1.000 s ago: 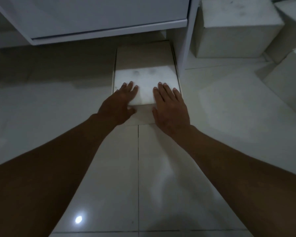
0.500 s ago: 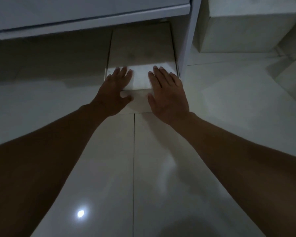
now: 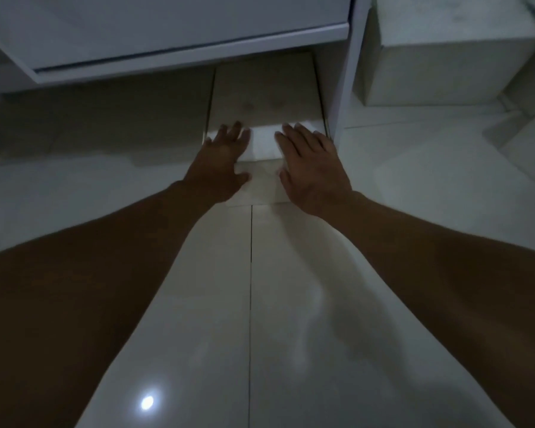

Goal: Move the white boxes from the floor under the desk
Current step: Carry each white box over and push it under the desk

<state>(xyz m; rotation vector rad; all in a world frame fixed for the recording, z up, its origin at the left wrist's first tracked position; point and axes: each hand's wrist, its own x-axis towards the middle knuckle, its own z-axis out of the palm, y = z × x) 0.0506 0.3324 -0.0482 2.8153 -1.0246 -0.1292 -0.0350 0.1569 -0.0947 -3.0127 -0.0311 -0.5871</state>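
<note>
A white box lies on the tiled floor, most of it in the shadow under the white desk, hard against the desk's right leg. Only its near end sticks out into the light. My left hand lies flat on the box's near left corner, fingers spread over the top edge. My right hand lies flat on the near right corner in the same way. Both palms press against the box's front end; neither hand wraps around it.
Another white box stands on the floor right of the desk leg. More white boxes lie at the far right edge. Glossy floor tiles stretch toward me, with a lamp reflection near the bottom.
The box has slid farther in under the desk, with both hands following it forward. Less of its lit top shows now than one second ago.
</note>
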